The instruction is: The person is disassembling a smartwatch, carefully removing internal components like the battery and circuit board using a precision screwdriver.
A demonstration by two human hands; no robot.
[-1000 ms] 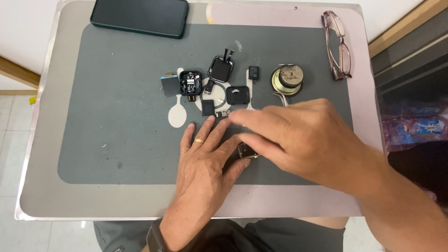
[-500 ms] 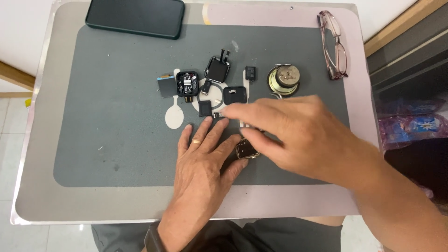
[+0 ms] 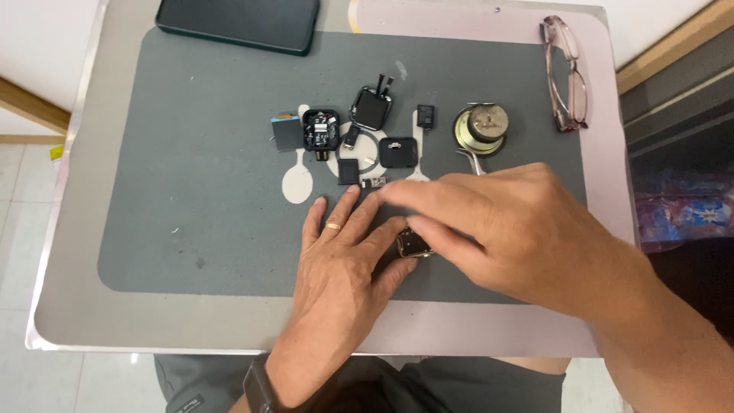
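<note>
1. Grey work mat (image 3: 191, 191) covers most of a pale tray table (image 3: 69, 306).
2. Left hand (image 3: 336, 268) lies flat on the mat, fingers spread, gold ring on one finger; thumb side touches a small metal watch case (image 3: 413, 243).
3. Right hand (image 3: 505, 229) comes in from the right and lies partly over the left fingers; thumb and forefinger pinch the watch case, which sits on the mat between both hands.
4. Just above the hands: cluster of small black parts, among them an open black module (image 3: 320, 128), a square black piece (image 3: 397, 151), and a black square with two prongs (image 3: 371, 107).
5. Round metal tin (image 3: 480, 126) to the right of the cluster, tweezers (image 3: 468, 159) below it.
6. Glasses (image 3: 564, 73) at the top right; dark phone (image 3: 237, 23) at the top left.
</note>
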